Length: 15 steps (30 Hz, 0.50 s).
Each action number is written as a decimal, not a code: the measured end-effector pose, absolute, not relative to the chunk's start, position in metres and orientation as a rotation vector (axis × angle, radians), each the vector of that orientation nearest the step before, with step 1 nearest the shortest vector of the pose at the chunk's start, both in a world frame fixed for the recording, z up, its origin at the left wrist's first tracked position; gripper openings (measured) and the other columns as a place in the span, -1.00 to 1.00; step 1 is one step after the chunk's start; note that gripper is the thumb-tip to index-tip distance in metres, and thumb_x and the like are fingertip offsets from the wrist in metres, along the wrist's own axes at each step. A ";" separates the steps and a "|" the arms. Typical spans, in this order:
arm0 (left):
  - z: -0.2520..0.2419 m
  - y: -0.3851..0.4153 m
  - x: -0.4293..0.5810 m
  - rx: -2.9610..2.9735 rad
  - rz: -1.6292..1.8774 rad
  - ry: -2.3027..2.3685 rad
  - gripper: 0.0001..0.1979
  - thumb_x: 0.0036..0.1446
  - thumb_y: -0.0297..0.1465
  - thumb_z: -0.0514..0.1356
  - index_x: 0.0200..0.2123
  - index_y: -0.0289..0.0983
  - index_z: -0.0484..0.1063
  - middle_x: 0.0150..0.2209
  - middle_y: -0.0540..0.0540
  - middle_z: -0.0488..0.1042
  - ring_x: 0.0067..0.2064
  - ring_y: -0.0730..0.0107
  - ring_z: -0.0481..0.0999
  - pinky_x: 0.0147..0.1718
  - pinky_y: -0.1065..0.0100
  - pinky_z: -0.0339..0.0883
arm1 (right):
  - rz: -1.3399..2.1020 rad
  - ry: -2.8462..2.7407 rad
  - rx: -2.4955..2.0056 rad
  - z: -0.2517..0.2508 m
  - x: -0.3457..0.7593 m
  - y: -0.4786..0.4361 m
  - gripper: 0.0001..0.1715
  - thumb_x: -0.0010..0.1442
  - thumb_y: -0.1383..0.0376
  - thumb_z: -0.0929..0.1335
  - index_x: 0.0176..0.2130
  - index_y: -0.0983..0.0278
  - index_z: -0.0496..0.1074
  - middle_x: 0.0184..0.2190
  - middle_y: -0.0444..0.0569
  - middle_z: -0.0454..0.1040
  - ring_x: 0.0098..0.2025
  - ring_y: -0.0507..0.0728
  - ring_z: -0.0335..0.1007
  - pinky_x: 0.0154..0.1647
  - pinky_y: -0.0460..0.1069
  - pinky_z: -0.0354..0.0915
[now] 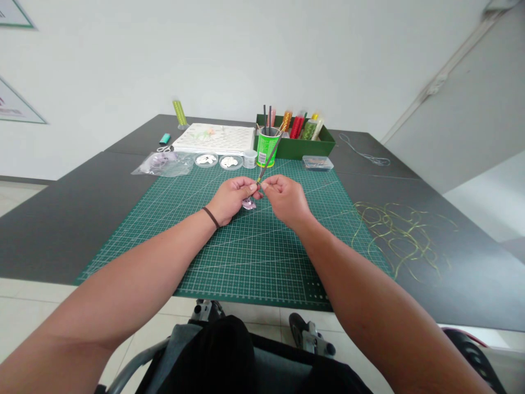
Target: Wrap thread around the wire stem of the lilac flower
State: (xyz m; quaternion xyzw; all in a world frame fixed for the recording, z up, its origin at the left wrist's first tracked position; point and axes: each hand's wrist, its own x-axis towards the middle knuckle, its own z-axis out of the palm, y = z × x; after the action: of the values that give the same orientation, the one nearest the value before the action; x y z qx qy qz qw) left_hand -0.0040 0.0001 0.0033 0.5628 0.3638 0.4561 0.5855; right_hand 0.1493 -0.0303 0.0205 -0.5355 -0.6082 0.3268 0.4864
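Over the middle of the green cutting mat (246, 257), both my hands meet at the lower end of a thin dark stick (270, 158). My left hand (233, 200) pinches the stick, which slants up to the right and shows a bit of yellow-green near the fingers. Below those fingertips hangs a shiny pale purple piece (249, 204). My right hand (288, 201) is closed in a pinch right beside the same end; what lies between its fingertips is too small to make out. A loose tangle of yellow-green cord (397, 235) lies to the right.
Behind the hands stand a green can (266, 152) with sticks and a dark green box (305, 149) of colored tubes. Further left are small dishes (231, 162), a plastic bag (164, 164), scissors (164, 149) and a white board (213, 139). A clear case (318, 163) lies right.
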 end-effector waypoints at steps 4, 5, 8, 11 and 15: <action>0.005 -0.001 -0.004 1.302 1.050 0.873 -0.85 0.08 -0.38 0.31 -0.45 -0.32 0.44 -0.51 -0.01 0.52 -0.51 0.53 0.37 -0.49 0.45 0.20 | 0.796 -1.480 -1.310 0.020 0.150 -0.030 -0.88 0.22 0.30 0.35 -0.38 0.27 0.41 -0.65 -0.25 0.25 -0.61 -0.05 0.07 -0.54 -0.08 0.02; 0.005 -0.001 -0.003 1.297 1.050 0.868 -0.85 0.09 -0.38 0.30 -0.45 -0.32 0.44 -0.51 -0.01 0.51 -0.52 0.53 0.37 -0.49 0.45 0.20 | 0.798 -1.480 -1.314 0.020 0.150 -0.030 -0.88 0.22 0.30 0.35 -0.37 0.27 0.42 -0.65 -0.25 0.26 -0.61 -0.05 0.05 -0.55 -0.08 0.01; 0.004 0.000 -0.003 1.283 1.047 0.853 -0.85 0.09 -0.39 0.30 -0.45 -0.32 0.44 -0.52 0.00 0.51 -0.53 0.54 0.36 -0.50 0.45 0.19 | 0.796 -1.479 -1.323 0.019 0.151 -0.030 -0.87 0.22 0.28 0.34 -0.36 0.28 0.42 -0.65 -0.25 0.26 -0.63 -0.06 0.00 -0.57 -0.07 -0.02; 0.002 0.001 -0.003 1.262 1.044 0.832 -0.84 0.07 -0.36 0.33 -0.44 -0.32 0.45 -0.51 -0.01 0.51 -0.53 0.53 0.37 -0.50 0.45 0.20 | 0.782 -1.478 -1.339 0.019 0.151 -0.029 -0.86 0.22 0.28 0.35 -0.38 0.27 0.41 -0.67 -0.27 0.22 -0.64 -0.06 -0.03 -0.59 -0.07 -0.05; 0.000 0.001 -0.003 1.206 1.014 0.742 -0.78 0.02 -0.31 0.38 -0.43 -0.32 0.46 -0.50 -0.01 0.51 -0.51 0.53 0.40 -0.50 0.45 0.22 | 0.789 -1.463 -1.344 0.017 0.153 -0.028 -0.86 0.22 0.27 0.35 -0.38 0.27 0.41 -0.68 -0.27 0.23 -0.64 -0.06 -0.02 -0.60 -0.07 -0.05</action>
State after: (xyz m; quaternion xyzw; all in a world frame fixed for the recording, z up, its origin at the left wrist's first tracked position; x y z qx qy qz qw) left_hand -0.0030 0.0014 0.0004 0.5296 0.3258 0.4454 0.6442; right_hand 0.1529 -0.0281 0.0169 -0.5513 -0.5999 0.3234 0.4812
